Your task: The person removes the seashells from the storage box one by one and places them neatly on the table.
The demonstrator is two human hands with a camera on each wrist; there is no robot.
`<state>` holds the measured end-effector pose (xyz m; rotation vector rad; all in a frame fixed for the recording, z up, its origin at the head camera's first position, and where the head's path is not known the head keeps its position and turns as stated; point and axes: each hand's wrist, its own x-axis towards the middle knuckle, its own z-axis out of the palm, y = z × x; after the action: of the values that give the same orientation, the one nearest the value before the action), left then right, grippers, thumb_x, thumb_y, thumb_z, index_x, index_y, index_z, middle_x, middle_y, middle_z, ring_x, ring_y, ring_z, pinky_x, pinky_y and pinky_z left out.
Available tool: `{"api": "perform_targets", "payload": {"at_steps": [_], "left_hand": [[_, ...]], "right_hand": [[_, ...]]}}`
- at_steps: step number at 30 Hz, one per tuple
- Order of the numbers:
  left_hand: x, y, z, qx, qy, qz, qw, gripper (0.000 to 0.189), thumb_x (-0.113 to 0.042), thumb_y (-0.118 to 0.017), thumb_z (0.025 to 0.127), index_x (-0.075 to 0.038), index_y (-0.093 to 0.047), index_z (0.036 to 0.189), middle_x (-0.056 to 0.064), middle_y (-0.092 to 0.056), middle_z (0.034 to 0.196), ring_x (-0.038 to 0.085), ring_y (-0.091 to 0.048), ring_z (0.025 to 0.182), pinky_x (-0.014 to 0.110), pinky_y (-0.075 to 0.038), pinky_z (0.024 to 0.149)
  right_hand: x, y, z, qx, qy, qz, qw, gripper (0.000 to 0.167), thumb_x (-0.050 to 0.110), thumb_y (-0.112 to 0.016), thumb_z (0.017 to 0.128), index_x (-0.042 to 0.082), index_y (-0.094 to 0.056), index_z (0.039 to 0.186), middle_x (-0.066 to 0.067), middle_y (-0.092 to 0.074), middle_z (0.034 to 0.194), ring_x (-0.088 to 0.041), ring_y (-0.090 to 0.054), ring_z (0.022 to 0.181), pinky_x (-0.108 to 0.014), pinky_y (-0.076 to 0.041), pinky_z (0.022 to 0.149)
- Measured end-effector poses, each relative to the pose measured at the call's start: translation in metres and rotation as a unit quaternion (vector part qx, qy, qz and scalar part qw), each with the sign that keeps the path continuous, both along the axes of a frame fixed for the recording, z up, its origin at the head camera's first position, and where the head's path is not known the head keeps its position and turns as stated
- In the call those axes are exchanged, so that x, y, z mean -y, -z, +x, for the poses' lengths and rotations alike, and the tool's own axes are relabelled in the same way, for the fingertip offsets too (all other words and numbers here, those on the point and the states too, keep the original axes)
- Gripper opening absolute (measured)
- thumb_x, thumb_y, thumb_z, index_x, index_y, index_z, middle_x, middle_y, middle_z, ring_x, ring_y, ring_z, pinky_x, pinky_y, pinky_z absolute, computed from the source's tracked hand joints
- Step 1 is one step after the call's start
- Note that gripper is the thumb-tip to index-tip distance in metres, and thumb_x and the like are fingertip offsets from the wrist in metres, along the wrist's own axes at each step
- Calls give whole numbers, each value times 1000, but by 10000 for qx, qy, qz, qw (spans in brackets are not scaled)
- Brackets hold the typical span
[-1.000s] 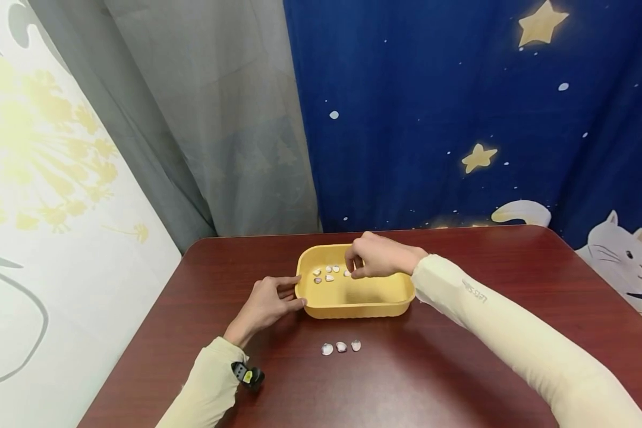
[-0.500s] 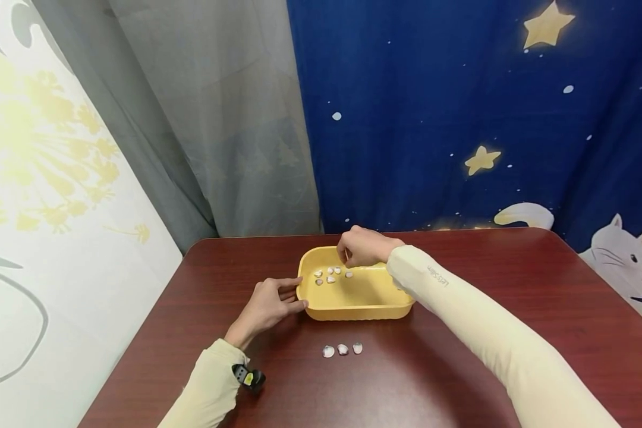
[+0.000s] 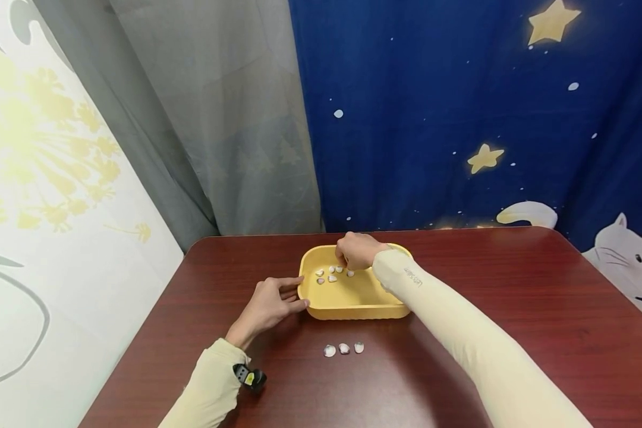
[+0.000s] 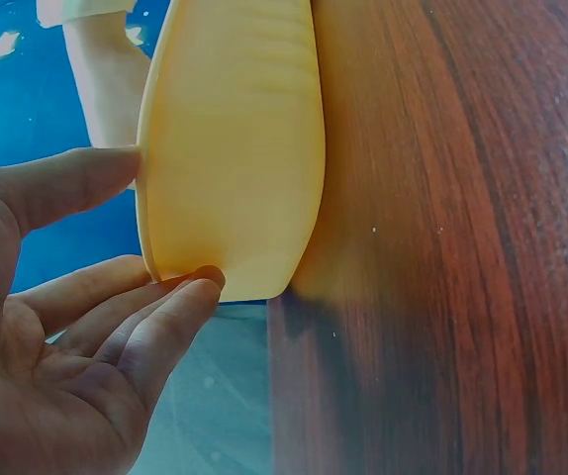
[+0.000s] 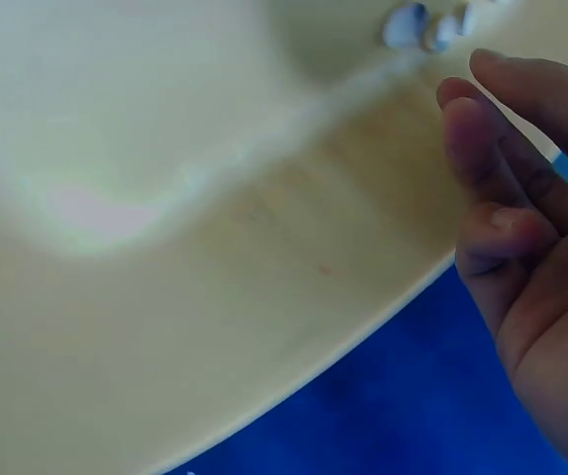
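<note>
In the head view a yellow plastic tray (image 3: 358, 312) stands on the table. My left hand (image 3: 270, 303) grips its left end, thumb at the near corner and fingers farther back. The left wrist view has these fingers (image 4: 170, 322) against the outer wall. Several small white seashells (image 3: 332, 278) lie inside, toward the tray's left half. Over them my right hand (image 3: 355, 249) reaches down, fingers bent. Up close, the thumb and index fingertips sit near a shell (image 5: 404, 26), and nothing shows between them. Three more seashells (image 3: 344, 349) lie in a row on the table before the tray.
The dark red wooden table (image 3: 235, 261) ends at a back edge just behind the tray. Beyond it hang a blue star-patterned curtain (image 3: 406, 119) and a grey curtain (image 3: 235, 131). A white patterned panel (image 3: 59, 238) borders the left side.
My right hand has moved left and lower over the shells in the tray. My left hand keeps its hold at the tray's left end. The row of shells has not moved.
</note>
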<state>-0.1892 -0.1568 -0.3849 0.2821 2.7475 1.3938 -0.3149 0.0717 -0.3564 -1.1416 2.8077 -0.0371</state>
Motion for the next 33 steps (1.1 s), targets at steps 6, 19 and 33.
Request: {"api": "perform_targets", "payload": {"at_steps": [6, 19, 33], "left_hand": [[0, 0, -1, -12, 23, 16, 10000, 57, -16, -82, 83, -1, -63, 135, 16, -65, 137, 26, -71, 115, 33, -62, 91], [-2, -2, 3, 103, -130, 46, 9999, 58, -13, -83, 82, -3, -63, 135, 15, -65, 137, 24, -71, 115, 35, -61, 91], [-1, -1, 2, 95, -156, 99, 9998, 58, -14, -83, 81, -3, -63, 135, 15, -65, 136, 26, -71, 115, 36, -62, 90]], "right_hand": [[2, 13, -1, -97, 117, -46, 9999, 14, 0, -81, 75, 13, -75, 74, 5, -66, 74, -12, -53, 69, -25, -48, 61], [4, 30, 0, -710, 183, -53, 9973, 35, 2, -72, 83, 20, -60, 56, 6, -59, 67, -13, -50, 64, -28, -47, 59], [3, 24, -1, -633, 168, 35, 9978, 33, -1, -72, 81, 19, -61, 58, 6, -59, 66, -12, -48, 63, -26, -45, 59]]}}
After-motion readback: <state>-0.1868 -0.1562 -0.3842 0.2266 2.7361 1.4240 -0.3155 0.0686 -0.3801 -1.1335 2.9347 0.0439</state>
